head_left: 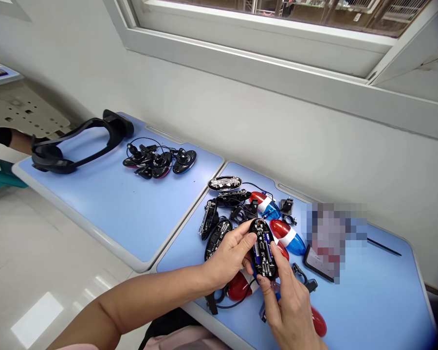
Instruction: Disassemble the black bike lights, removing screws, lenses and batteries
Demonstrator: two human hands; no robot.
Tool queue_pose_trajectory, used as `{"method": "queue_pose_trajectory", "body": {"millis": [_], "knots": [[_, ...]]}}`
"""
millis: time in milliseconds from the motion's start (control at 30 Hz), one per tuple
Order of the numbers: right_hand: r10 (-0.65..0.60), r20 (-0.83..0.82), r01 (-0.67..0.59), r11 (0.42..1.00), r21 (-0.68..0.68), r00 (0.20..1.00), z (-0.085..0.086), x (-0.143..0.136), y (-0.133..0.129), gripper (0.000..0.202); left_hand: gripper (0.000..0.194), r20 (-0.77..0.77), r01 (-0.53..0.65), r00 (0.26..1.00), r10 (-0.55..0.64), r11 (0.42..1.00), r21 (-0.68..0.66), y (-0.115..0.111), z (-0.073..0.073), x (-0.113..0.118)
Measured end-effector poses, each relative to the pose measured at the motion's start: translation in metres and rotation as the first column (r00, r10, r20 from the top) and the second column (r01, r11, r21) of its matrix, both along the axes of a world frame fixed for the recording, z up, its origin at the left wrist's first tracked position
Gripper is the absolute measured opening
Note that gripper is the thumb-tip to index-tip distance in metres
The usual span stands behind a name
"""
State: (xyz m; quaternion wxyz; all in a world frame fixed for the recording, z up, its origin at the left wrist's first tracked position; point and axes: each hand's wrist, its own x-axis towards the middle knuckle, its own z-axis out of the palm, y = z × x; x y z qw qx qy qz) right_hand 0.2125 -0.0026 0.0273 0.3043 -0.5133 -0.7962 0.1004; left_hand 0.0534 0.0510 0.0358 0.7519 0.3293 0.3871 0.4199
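Both hands hold a black oval battery housing [262,250] with its inside facing up; blue-wrapped batteries [267,249] lie in it along with bare metal contacts. My left hand [230,253] grips its left side, thumb on the upper left edge. On the right, my right hand [290,296] closes on the lower edge and right side, thumb and index finger touching it. Just beyond are red, white and blue oval covers [287,236]. Other opened black housings [209,218] lie left of my hands. Red pieces beneath are partly hidden.
Black mounting clamps [286,206] and cables lie among the parts. At right are a phone [319,265], partly blurred out, and a thin black rod [384,246]. The left table [131,209] carries assembled lights [161,164] and a black headset frame [91,160]. Another person's arm [20,141] reaches in.
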Motion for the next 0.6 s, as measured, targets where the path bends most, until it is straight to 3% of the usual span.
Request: {"method": "queue_pose_trajectory", "body": {"millis": [400,500,600], "knots": [[0.001,0.011,-0.002,0.999,0.039,1.000,0.0013,-0.0001,-0.0015,0.062,0.056,-0.051,0.051,0.997,-0.050,0.999,0.018,0.0004,0.0058,-0.0037],[0.007,-0.015,-0.007,1.000,0.011,1.000,0.0021,0.0013,0.0001,0.061,0.052,-0.034,0.072,0.997,-0.071,0.997,0.035,0.0007,0.0073,-0.0061],[0.006,-0.043,-0.008,0.998,-0.062,0.999,0.0028,0.0037,0.0012,0.058,0.061,0.008,0.074,0.997,-0.074,0.995,0.074,0.0014,0.0060,-0.0053]]}}
